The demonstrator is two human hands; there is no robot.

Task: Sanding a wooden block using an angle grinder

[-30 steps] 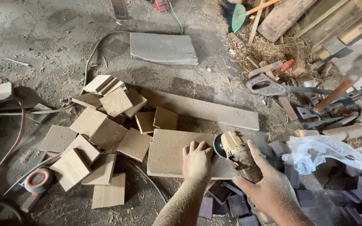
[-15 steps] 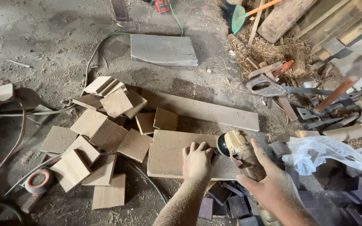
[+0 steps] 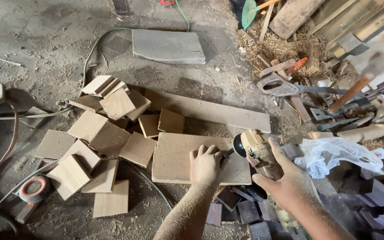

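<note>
At the far left we see a roll of red tape [image 3: 34, 188] on the dusty floor [image 3: 45, 40], with cables trailing past it. Next comes a loose heap of cut wooden squares [image 3: 107, 133], some overlapping. Just right of the heap lies a larger board [image 3: 174, 155], flat on the floor and coated in sawdust. Our left hand [image 3: 206, 165] presses down on the board's right half, fingers curled, holding nothing. Just beside it our right hand [image 3: 285, 184] is wrapped tight around a dust-caked grinder [image 3: 258, 151], whose head sits at the board's right edge, very near the left knuckles. We judge that closeness the main risk: a kick or slip could run the tool into the fingers. A white plastic bag [image 3: 334, 153] lies near the tool and could snag. At far right lie a handsaw [image 3: 285, 86] and scrap timber.
</note>
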